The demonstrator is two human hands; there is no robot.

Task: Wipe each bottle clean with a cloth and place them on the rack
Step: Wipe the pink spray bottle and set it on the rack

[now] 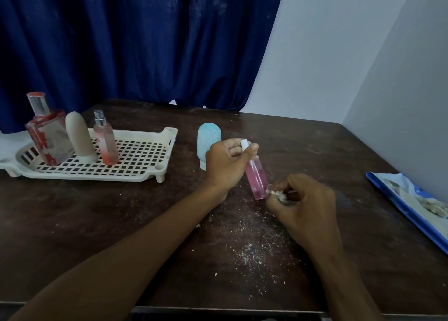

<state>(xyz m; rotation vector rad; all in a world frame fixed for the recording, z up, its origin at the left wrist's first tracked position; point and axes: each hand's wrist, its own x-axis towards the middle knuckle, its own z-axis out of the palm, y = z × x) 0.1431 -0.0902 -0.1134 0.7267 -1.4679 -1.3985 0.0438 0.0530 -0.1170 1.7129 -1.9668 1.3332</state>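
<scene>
Right hand (303, 206) pinching cloth (276, 194), left hand (225, 168) gripping pink bottle (257, 177), cap (244, 143) tilted away-left

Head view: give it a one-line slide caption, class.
Left hand holds a pink bottle, right hand presses a cloth to its base; three bottles stand on the rack.

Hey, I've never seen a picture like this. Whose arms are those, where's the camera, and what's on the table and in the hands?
There is no machine here: one camera worn on a person's head looks down at their two bare hands. The left hand grips a pink bottle near its cap; the right hand pinches a white cloth against its lower end. On the dark table a cream rack holds three upright bottles, and a blue bottle stands beside it. A blue packet lies at the right edge.
</scene>
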